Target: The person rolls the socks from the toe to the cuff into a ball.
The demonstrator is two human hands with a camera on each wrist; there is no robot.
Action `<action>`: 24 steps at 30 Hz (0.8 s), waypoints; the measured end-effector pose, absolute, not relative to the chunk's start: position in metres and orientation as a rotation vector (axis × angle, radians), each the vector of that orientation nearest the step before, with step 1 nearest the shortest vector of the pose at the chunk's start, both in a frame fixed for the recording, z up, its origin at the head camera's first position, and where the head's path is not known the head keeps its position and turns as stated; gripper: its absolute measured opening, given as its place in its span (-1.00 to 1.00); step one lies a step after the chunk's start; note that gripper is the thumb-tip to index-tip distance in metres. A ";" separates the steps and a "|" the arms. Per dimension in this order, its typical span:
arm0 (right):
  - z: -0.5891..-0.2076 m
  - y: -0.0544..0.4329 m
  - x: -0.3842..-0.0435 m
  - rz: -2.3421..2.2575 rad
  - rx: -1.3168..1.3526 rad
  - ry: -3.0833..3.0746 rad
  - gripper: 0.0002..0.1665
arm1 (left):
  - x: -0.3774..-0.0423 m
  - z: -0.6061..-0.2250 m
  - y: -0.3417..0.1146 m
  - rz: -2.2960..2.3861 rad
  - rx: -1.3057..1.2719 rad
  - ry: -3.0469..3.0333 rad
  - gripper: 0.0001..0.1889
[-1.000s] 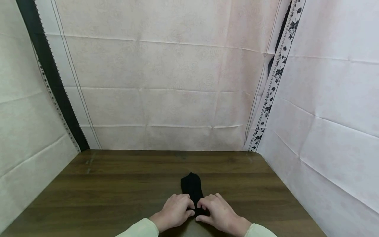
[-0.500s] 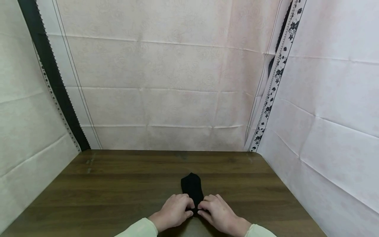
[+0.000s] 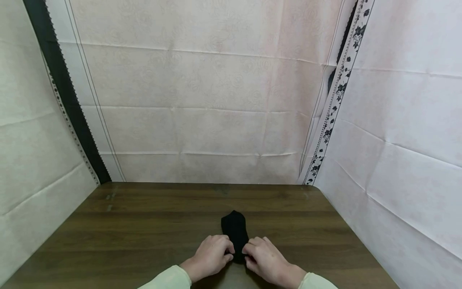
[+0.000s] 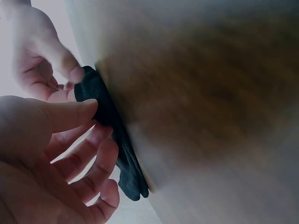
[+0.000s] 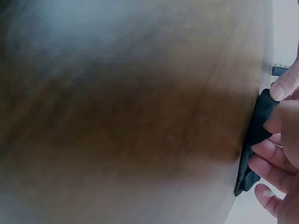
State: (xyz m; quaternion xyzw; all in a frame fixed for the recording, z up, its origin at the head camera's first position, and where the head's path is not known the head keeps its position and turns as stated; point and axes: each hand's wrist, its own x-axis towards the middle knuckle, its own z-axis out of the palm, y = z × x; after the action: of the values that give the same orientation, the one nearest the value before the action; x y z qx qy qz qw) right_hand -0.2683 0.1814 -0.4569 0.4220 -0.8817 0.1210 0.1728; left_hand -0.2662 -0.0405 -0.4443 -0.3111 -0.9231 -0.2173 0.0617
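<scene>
A black sock (image 3: 234, 228) lies lengthwise on the wooden table, its near end between my two hands. My left hand (image 3: 212, 253) pinches the left side of that end between thumb and forefinger; in the left wrist view the other fingers are bent along the sock (image 4: 110, 116). On the opposite side, my right hand (image 3: 266, 257) pinches the right edge. The right wrist view shows the sock (image 5: 254, 135) in folded layers, with fingertips (image 5: 259, 149) against it. Parts of the near end are hidden under the fingers.
The brown wooden table (image 3: 144, 233) reaches back to a pale cloth backdrop (image 3: 216, 92). Cloth walls stand on the left (image 3: 32, 160) and right (image 3: 408, 140), close along the table's sides.
My hands have drawn slightly apart, the left one shifting a little left, so more of the sock's near end shows between them. The sock's far end has stayed almost in place.
</scene>
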 end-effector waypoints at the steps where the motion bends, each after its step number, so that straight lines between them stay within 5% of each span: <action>1: -0.457 0.182 -0.268 0.338 1.200 -2.492 -0.85 | -0.266 -0.444 -0.041 -0.661 -0.946 -2.790 -0.95; 24: -0.456 0.181 -0.266 0.311 1.207 -2.532 -0.91 | -0.266 -0.443 -0.046 -0.631 -0.954 -2.799 -0.93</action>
State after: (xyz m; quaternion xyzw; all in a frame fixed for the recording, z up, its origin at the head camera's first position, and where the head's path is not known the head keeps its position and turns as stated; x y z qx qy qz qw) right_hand -0.2663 0.1807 -0.4559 0.4223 -0.8857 0.1089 0.1592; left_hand -0.2660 -0.0455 -0.4429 -0.3148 -0.9242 -0.2083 0.0588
